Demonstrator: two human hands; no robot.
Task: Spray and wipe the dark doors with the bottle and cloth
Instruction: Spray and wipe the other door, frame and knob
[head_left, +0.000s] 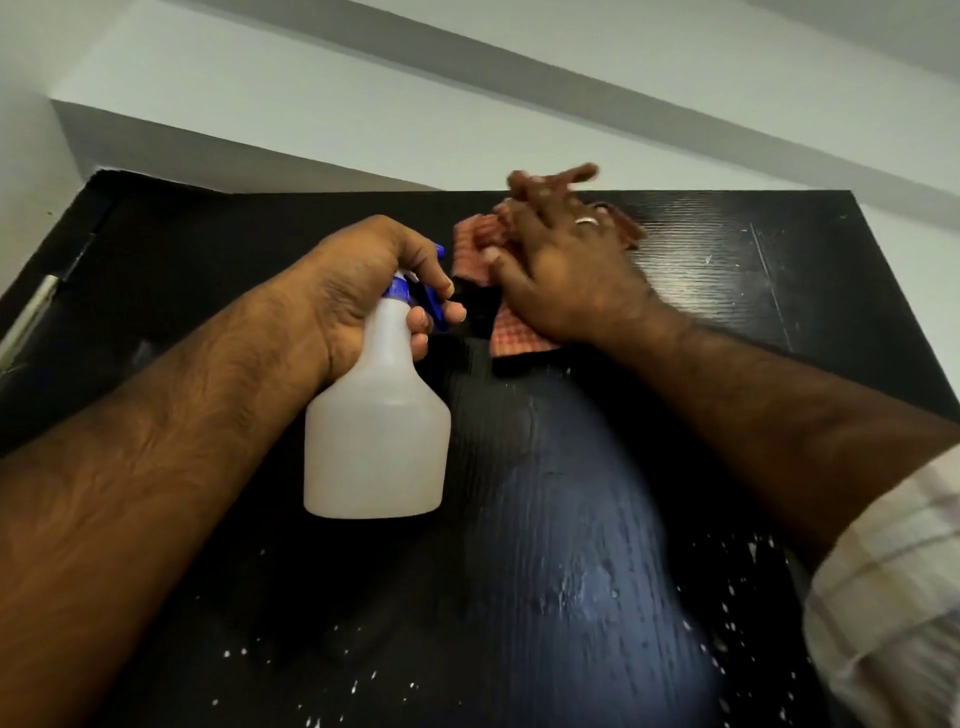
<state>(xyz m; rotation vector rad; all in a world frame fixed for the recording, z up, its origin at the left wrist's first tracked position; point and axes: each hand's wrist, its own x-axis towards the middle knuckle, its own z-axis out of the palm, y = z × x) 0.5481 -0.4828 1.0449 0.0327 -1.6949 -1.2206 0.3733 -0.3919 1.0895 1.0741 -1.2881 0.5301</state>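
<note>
Setting: pale ceiling and wall fill the top of my view; below them stands the dark door (519, 519), seen from close up, its top edge near the ceiling line.
Left hand: my left hand (363, 291) is curled round the neck of the spray bottle (376, 431), a finger on the blue trigger (434, 306), nozzle aimed at the door.
Right hand: my right hand (566, 265) lies flat, fingers spread and blurred, pressing the red checked cloth (483, 244) against the door's upper part.
Done so far: droplets (587, 582) and a wet sheen lower down suggest I've sprayed this panel; I judge wiping covers only the top.
Left to do: the speckled lower area, and any other doors I can't see.
Bottle contents: translucent white body; I cannot tell the liquid level.
</note>
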